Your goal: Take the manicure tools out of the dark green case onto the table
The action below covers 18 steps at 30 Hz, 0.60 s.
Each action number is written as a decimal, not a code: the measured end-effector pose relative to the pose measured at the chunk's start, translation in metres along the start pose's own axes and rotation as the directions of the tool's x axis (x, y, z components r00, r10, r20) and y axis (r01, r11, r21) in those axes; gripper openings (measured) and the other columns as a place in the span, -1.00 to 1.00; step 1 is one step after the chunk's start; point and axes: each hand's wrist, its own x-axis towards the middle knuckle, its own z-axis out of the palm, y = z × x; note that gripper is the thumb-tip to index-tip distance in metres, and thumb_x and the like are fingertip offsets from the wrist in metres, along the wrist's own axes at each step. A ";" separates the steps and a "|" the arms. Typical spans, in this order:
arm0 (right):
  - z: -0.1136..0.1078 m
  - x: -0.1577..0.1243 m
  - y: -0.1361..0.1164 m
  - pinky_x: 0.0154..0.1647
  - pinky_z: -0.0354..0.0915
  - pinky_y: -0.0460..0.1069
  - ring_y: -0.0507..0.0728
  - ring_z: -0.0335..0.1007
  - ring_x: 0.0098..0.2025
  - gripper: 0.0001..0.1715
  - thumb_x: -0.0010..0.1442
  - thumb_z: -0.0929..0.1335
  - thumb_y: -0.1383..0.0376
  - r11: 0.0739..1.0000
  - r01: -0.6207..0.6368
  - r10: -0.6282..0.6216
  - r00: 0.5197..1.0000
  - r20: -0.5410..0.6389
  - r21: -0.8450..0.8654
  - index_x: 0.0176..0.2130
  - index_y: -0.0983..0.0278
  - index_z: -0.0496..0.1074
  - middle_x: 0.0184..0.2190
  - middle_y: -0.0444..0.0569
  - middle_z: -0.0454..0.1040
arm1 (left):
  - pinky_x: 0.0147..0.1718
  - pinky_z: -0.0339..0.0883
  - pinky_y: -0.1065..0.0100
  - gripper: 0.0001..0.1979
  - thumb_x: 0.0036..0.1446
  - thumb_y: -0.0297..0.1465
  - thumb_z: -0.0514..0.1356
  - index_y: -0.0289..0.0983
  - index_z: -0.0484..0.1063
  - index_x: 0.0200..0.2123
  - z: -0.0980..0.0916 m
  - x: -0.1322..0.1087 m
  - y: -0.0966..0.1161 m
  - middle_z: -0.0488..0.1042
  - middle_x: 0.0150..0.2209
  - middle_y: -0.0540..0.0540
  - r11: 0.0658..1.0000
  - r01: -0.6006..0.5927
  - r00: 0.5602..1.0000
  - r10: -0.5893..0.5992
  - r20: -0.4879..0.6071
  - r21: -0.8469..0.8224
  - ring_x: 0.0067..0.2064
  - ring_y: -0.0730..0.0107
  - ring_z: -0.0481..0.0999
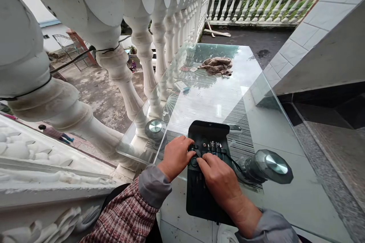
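A black manicure case [208, 131] lies unfolded on the glass table in front of me. Several nail clippers [219, 146] with shiny metal ends sit under a strap on its right side. Over the case's left part, my left hand [177, 155] has thumb and fingers closed at a small dark piece with a ring shape. Beside it, my right hand [218, 176] is pinched at the same spot, its fingertips close to the left thumb. Whatever is between the fingers is too dark to make out. Slender tools in the lower part are partly covered by my right hand.
The glass table [199, 110] rests on round metal-capped supports [273, 163]. A crumpled brown cloth [217, 66] and a small packet [181, 86] lie farther back. White balusters [142, 41] line the left side; a tiled sloping wall [310, 30] rises on the right. People are visible below.
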 end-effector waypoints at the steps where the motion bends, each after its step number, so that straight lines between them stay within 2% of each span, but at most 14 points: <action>1: 0.001 -0.001 0.000 -0.27 0.24 0.01 0.13 0.36 -0.39 -0.50 0.48 0.25 0.64 1.000 -0.006 0.006 1.000 0.003 0.026 -0.35 0.22 0.51 -0.39 -0.04 0.52 | 0.26 0.51 0.23 -0.67 0.50 -0.36 0.42 -0.16 0.65 0.27 0.000 0.000 0.000 0.69 0.16 -0.16 1.000 -0.001 1.000 0.001 0.002 0.002 0.28 0.09 0.68; 6: 0.000 -0.002 -0.002 -0.24 0.28 -0.01 0.12 0.41 -0.36 -0.49 0.46 0.24 0.66 0.995 -0.045 0.044 0.999 0.014 0.089 -0.34 0.21 0.51 -0.38 -0.03 0.52 | 0.25 0.51 0.22 -0.69 0.50 -0.37 0.40 -0.16 0.66 0.26 0.001 0.000 -0.001 0.69 0.15 -0.15 1.000 -0.009 1.000 0.009 0.001 0.002 0.26 0.08 0.68; 13: -0.004 0.001 -0.001 -0.28 0.24 0.00 0.13 0.37 -0.40 -0.52 0.40 0.27 0.67 0.996 -0.088 0.088 0.996 0.013 0.007 -0.36 0.19 0.47 -0.40 -0.05 0.48 | 0.19 0.53 0.24 -0.74 0.49 -0.37 0.41 -0.15 0.68 0.19 0.001 0.001 -0.001 0.68 0.10 -0.14 1.000 -0.012 1.000 0.012 -0.017 0.003 0.22 0.10 0.69; 18: -0.005 0.005 -0.006 -0.29 0.23 0.03 0.16 0.33 -0.40 -0.53 0.32 0.30 0.70 0.997 -0.037 0.039 0.999 0.021 -0.070 -0.39 0.21 0.48 -0.43 -0.03 0.47 | 0.21 0.52 0.23 -0.78 0.49 -0.39 0.41 -0.16 0.69 0.15 0.000 0.000 0.001 0.69 0.11 -0.14 1.000 -0.017 1.000 0.017 -0.012 0.008 0.22 0.10 0.69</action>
